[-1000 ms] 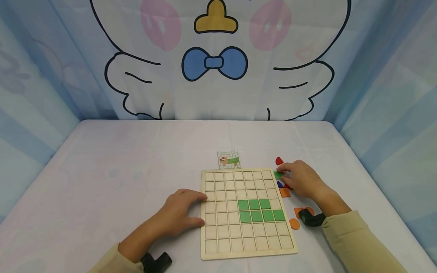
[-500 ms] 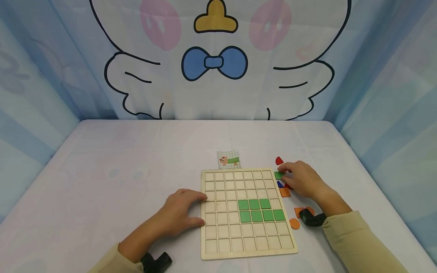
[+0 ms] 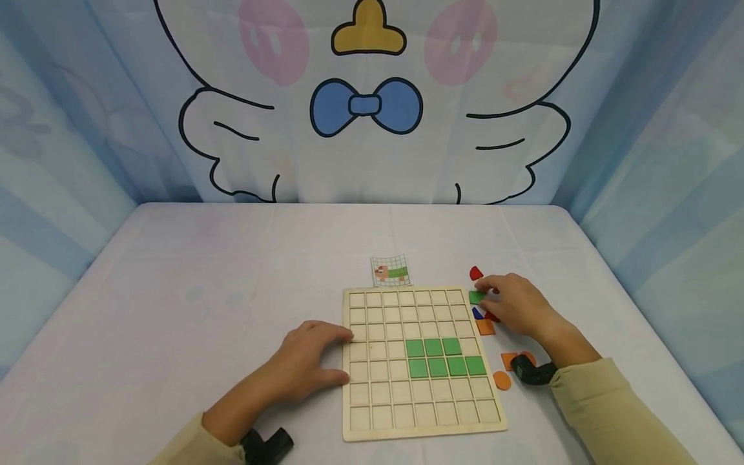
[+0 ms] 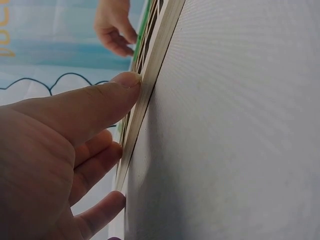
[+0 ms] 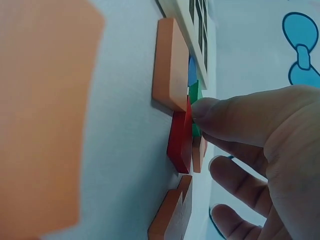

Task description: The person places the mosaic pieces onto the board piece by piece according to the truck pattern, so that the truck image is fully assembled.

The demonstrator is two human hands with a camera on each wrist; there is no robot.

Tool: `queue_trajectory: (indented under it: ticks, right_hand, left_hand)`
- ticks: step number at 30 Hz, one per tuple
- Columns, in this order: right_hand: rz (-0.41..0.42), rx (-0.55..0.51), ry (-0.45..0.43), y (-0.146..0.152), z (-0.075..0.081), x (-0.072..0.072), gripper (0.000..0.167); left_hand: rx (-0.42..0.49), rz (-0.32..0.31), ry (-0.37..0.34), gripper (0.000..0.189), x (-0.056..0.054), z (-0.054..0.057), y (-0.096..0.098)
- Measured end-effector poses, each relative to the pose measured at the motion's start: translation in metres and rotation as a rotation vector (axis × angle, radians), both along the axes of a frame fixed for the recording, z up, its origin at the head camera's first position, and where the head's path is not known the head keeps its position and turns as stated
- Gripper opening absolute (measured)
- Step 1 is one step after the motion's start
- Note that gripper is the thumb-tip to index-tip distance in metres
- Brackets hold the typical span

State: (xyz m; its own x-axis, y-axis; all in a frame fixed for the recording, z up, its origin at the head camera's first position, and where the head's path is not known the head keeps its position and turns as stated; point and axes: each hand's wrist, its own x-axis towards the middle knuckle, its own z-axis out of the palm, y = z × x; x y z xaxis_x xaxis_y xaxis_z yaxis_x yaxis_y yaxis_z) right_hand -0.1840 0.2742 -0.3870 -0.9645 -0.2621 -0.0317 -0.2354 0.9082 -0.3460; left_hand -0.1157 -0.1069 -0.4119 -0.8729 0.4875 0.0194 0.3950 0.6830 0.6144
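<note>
left hand (image 3: 308,361): in the head view, your thumb and forefinger are spread, tips at the left edge of the wooden grid board (image 3: 424,433).
green square tiles (image 3: 437,368): seven sit in the board's cells, three in one row, four in the next row nearer you.
right hand (image 3: 517,307): your thumb and forefinger pinch a loose green tile (image 3: 475,298) beside the board's right edge, near its far corner.
pattern card (image 3: 391,271): just beyond the board's far edge (a small gridded picture, partly green).
orange disc (image 3: 502,380): beside the board's right edge, nearer you.
board edge: in the left wrist view, your thumb tip touches it, other fingers apart below.
thumb tip: in the right wrist view, yours covers part of the green tile; a red block (image 5: 179,142) is just beside it.
</note>
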Motion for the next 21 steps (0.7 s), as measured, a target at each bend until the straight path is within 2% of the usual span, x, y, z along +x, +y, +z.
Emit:
queue_trajectory:
  ticks: [13, 21]
  right_hand:
    - [-0.004, 0.003, -0.023, 0.0010, -0.0003, -0.0014, 0.031]
    - [-0.016, 0.005, -0.014, 0.0020, -0.0020, -0.0034, 0.032]
  left_hand:
    - [0.008, 0.002, -0.022, 0.055, -0.0009, -0.0006, 0.0013]
    - [0.002, -0.007, -0.006, 0.055, -0.0007, -0.0005, 0.0004]
